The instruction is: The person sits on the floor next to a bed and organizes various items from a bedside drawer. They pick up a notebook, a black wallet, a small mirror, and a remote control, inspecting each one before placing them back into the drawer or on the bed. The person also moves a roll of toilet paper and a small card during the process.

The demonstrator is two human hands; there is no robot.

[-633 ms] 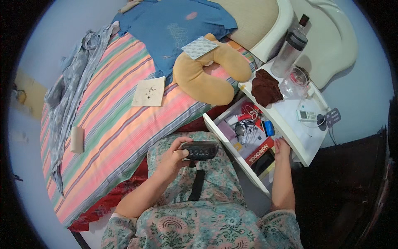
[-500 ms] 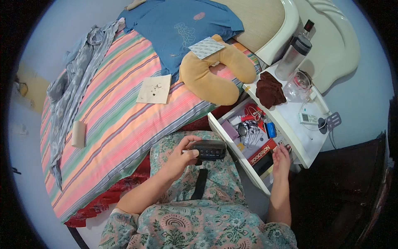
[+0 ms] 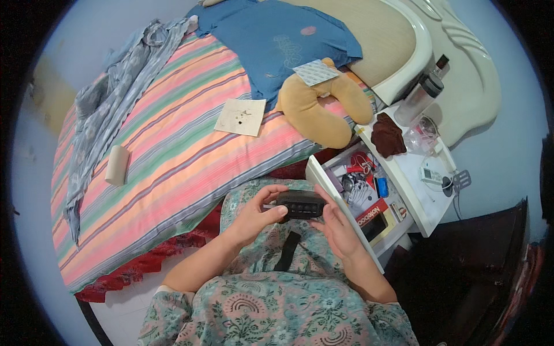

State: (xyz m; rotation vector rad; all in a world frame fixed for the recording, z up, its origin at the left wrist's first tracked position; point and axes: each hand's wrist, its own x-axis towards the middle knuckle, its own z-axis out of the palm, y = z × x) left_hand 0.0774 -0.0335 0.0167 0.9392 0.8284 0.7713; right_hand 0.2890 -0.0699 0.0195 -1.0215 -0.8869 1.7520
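Above my lap is a small black box-shaped device [image 3: 301,205] with a row of round buttons along the side facing me. My left hand [image 3: 258,217] grips its left end, thumb on the near side and fingers over the top. At the other end, my right hand [image 3: 340,229] holds it between thumb and fingers. The device's far side and underside are hidden. A black strap [image 3: 287,252] lies on the patterned cloth over my lap, just below the device.
To the right, an open drawer [image 3: 378,259] holds a red notebook box [image 3: 372,211], cables and a blue item [image 3: 381,187]. A brown cloth [image 3: 388,136] and a bottle [image 3: 416,102] stand on the nightstand. A yellow neck pillow [image 3: 306,118] lies on the striped bed [image 3: 173,167].
My right hand has left the drawer and moved left onto the device's right end. My left hand has kept its grip. The view has shifted slightly.
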